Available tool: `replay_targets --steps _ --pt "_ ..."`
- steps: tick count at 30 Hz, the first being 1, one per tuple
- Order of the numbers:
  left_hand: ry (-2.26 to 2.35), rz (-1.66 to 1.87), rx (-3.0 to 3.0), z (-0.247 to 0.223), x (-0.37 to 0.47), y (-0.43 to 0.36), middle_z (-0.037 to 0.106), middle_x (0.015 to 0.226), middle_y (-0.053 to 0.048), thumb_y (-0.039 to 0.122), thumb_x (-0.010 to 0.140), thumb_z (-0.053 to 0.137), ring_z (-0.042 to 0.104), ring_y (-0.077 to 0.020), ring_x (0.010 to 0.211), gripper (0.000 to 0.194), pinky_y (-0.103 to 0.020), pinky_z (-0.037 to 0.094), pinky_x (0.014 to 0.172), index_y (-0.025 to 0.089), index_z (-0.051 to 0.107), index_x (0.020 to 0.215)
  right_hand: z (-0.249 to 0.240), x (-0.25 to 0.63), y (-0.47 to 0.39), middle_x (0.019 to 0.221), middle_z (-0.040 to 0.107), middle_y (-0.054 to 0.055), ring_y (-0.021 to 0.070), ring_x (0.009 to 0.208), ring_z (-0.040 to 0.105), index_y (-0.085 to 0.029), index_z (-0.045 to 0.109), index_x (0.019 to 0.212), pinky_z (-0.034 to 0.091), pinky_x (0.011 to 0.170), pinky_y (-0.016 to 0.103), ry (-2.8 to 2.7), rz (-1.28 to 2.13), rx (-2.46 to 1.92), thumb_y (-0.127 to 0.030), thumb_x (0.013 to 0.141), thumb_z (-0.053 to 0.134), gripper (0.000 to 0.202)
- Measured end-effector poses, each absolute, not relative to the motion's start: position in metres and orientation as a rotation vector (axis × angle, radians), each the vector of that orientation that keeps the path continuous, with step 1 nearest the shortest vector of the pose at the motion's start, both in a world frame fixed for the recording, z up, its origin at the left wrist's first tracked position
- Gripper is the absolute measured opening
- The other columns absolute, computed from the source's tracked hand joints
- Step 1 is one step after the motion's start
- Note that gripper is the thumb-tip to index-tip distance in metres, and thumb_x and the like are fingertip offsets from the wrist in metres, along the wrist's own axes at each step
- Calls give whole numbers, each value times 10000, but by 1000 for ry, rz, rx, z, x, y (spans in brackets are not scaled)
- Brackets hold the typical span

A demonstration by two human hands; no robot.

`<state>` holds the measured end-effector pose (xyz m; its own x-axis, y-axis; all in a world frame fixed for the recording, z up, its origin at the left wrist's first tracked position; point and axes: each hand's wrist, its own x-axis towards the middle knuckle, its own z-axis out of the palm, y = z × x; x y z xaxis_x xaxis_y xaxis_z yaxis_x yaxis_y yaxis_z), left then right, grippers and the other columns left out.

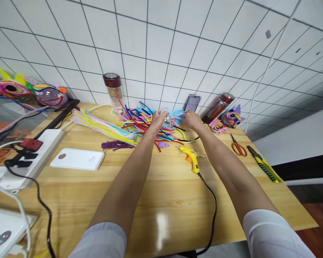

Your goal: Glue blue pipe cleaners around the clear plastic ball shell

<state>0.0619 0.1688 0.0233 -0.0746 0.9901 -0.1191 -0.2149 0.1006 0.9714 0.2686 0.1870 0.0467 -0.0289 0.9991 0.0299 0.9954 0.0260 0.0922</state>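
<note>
Pipe cleaners [137, 121], thin, fuzzy, multicoloured, lie in a tangled heap beyond the yellow plastic glue gun [191, 154]. Left hand [157, 120] and right hand [192, 119] also beyond it; can't tell either grip.

One head-worn view, facing forward and down, close over tabletop [164, 190]

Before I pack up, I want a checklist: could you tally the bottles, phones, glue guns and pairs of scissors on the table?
Bottles: 2
Phone: 1
Glue gun: 1
Scissors: 1 pair
Total: 5
</note>
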Motion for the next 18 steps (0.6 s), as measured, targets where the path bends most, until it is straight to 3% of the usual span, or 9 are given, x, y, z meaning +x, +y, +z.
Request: replay_targets --steps 4,8,13,15,18 --pt "1174 1289 865 6 60 175 718 1128 -63 520 831 841 709 -260 1114 460 -399 623 947 230 613 1106 56 305 178 1472 701 258 398 1401 612 -161 819 1338 543 1106 496 2157 157 2173 -209 1054 483 443" --pt "1134 1302 830 5 56 169 700 1125 -50 510 847 809 716 -244 1074 413 -382 641 902 240 606 1085 81 361 133 1342 758 249 407 1321 656 -159 867 1153 559 1034 495 2010 180 2280 -199 988 567 345" --pt "1047 1323 835 25 54 160 678 1201 -57 506 877 769 725 -230 1036 411 -367 663 828 260 565 1135 118 438 21 961 801 202 365 957 747 -196 789 784 550 758 414 1806 155 2510 -257 927 623 227" --pt "1017 1362 913 40 55 157 676 1240 -67 528 908 763 723 -226 1046 453 -381 660 861 260 544 1200 120 454 -27 822 787 136 317 808 728 -232 764 775 527 689 388 1822 60 2560 -306 922 620 218" --pt "992 1502 1238 62 53 147 677 1292 -96 500 1014 674 673 -200 1095 457 -394 624 986 215 488 1318 103 447 -83 873 813 80 277 827 739 -271 752 836 559 739 365 2011 -160 2583 -395 926 629 197"
